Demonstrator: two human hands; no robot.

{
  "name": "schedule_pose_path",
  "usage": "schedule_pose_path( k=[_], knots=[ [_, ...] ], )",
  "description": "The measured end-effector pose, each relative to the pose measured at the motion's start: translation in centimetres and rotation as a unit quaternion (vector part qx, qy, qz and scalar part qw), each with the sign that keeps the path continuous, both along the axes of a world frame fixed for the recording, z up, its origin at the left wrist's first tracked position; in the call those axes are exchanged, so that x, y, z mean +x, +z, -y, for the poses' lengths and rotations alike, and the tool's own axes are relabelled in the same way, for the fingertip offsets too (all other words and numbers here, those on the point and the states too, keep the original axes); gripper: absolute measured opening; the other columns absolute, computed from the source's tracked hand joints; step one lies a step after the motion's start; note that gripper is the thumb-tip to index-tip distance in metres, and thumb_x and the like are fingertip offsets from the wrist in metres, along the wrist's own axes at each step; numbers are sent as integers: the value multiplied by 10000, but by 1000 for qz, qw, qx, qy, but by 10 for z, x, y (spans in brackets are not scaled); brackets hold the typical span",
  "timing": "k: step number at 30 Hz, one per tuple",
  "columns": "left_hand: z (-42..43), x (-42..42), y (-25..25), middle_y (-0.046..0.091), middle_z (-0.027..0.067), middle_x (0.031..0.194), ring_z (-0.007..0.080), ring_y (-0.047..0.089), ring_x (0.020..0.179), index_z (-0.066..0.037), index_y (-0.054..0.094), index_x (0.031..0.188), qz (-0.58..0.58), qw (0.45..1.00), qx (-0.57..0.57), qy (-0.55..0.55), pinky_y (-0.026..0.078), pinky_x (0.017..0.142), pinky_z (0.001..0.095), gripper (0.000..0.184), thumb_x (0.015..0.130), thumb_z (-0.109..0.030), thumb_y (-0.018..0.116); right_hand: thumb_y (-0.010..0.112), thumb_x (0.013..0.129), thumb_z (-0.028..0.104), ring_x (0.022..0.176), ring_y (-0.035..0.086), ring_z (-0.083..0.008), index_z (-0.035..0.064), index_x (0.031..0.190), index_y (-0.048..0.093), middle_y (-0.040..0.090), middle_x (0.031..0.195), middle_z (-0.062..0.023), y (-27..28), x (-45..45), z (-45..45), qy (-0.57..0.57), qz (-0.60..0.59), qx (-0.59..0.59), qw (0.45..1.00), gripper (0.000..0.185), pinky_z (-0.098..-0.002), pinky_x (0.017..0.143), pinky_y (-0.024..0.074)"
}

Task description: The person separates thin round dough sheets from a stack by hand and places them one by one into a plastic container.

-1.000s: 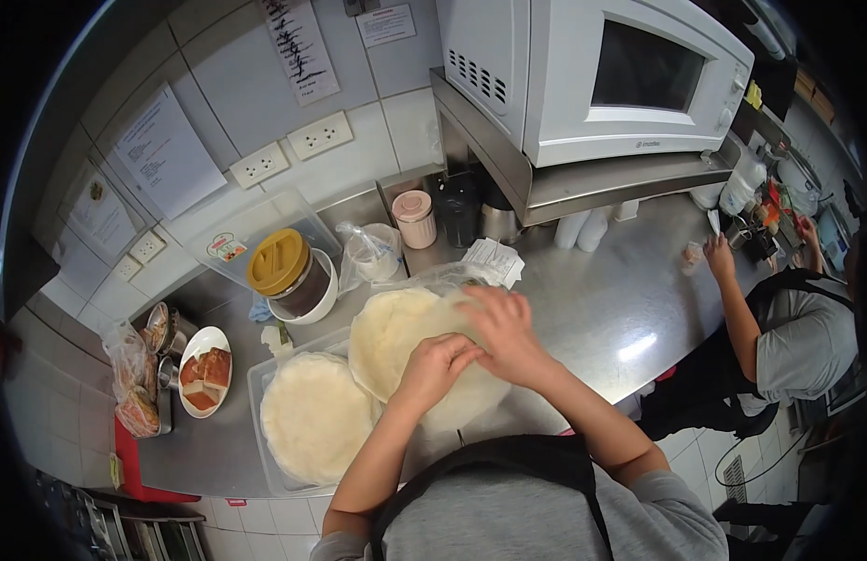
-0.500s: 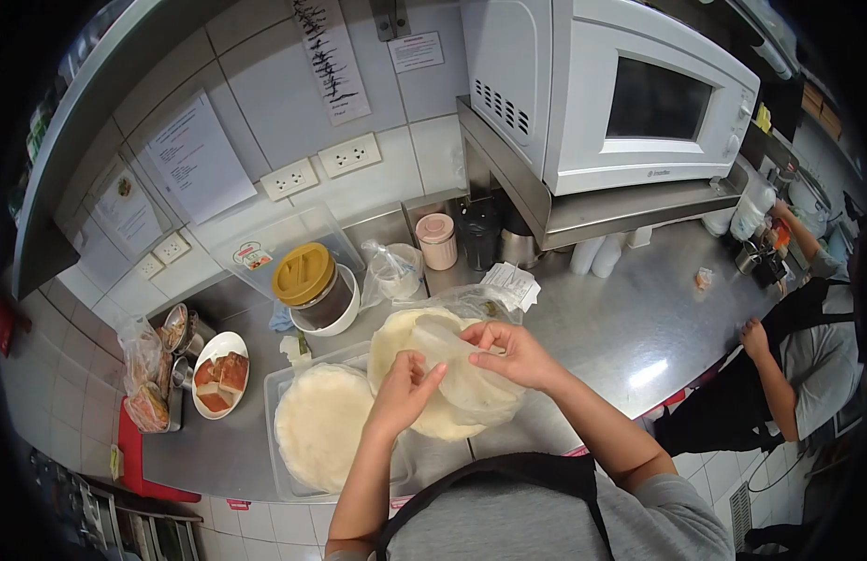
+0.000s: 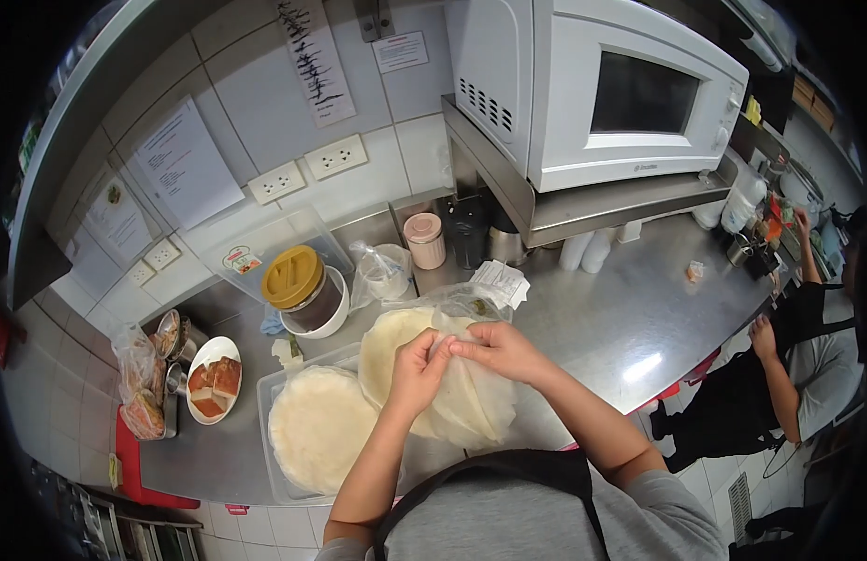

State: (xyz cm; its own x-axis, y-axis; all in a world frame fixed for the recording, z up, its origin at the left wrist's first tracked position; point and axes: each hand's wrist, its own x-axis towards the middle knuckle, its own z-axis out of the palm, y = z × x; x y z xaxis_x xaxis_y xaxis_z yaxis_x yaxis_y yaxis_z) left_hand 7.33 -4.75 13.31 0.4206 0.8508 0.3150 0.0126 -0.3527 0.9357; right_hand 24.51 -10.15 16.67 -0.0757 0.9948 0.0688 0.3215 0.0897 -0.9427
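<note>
My left hand [image 3: 419,370] and my right hand [image 3: 505,352] come together, thumbs and fingertips pinched on the upper edge of a thin, translucent round wrapper sheet [image 3: 473,404]. The sheet hangs loosely below my fingers. Beneath it is a stack of pale round wrappers [image 3: 383,348], partly covered by my hands and the sheet. To the left, a second stack of round wrappers [image 3: 321,432] lies in a clear plastic tray [image 3: 265,411]. Just beyond my hands sits a crumpled clear plastic bag [image 3: 452,299] with a printed paper [image 3: 499,283] beside it.
Behind the tray stand a yellow-lidded jar [image 3: 293,280] in a white bowl and a pink canister [image 3: 423,241]. Bread chunks [image 3: 215,381] fill an oval dish at left. A microwave [image 3: 630,103] sits on a shelf above the steel counter [image 3: 602,327]. A co-worker [image 3: 770,374] stands at right.
My left hand has moved up and right to meet my right hand, and its fingers have closed on the sheet's edge. The sheet now hangs more bunched. The view has shifted slightly.
</note>
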Motion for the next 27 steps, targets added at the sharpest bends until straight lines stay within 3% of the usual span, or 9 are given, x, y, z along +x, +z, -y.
schedule_pose_path(
  k=[2,8,11,14,17,20,23,27],
  knots=[
    [2,0,5,447,-72,576,23,343,517,-34,563,747,-21,999,20,42,296,455,222,226,898,-193,619,608,892,286,651,516,-74,-3,861,630,574,663,-34,-23,4,-7,-15,-15,-6,1000,291,-265,592,429],
    [-10,-32,3,472,-63,593,23,360,542,-30,546,735,-25,984,27,174,318,468,220,251,912,-198,602,578,922,247,600,472,-28,40,787,620,570,688,50,-35,40,2,-142,-72,48,986,250,-210,535,391],
    [-23,-54,-13,498,-57,627,23,377,577,-43,530,717,38,975,10,216,332,489,208,271,926,-208,584,586,919,260,606,492,-38,51,814,630,585,704,48,-36,62,10,-171,-218,-2,961,238,-217,535,396],
    [-17,-64,-20,539,-51,661,18,405,601,-47,541,746,9,978,1,208,354,532,193,243,925,-206,584,585,917,268,676,554,-69,27,902,642,624,764,12,-40,66,14,-139,-257,-10,956,248,-258,605,455],
    [-10,-70,-25,604,-14,825,39,517,728,-53,555,854,152,977,-138,65,430,659,194,194,932,-230,568,576,922,241,760,595,-83,36,986,632,647,869,-4,-34,51,19,-97,-419,-12,903,221,-261,686,490],
    [0,-84,-23,602,34,1047,86,568,937,-48,557,1018,337,886,-287,-140,464,805,237,221,926,-249,570,570,924,218,825,608,-89,40,1037,618,649,949,-11,-44,42,25,-5,-474,-40,879,217,-267,751,500],
    [-13,-80,-11,543,72,1209,112,537,1083,-33,516,1176,300,803,-419,-299,458,885,274,344,918,-253,573,566,927,206,826,605,-83,46,1039,621,647,954,-1,-55,25,25,80,-452,-70,886,203,-258,753,494],
    [-24,-55,-27,617,57,1083,102,597,928,-10,562,1149,46,926,-345,-149,485,790,246,340,878,-203,632,578,912,180,861,594,-77,52,1034,604,637,955,-6,-54,18,23,118,-413,-93,898,179,-255,768,487]
  ],
)
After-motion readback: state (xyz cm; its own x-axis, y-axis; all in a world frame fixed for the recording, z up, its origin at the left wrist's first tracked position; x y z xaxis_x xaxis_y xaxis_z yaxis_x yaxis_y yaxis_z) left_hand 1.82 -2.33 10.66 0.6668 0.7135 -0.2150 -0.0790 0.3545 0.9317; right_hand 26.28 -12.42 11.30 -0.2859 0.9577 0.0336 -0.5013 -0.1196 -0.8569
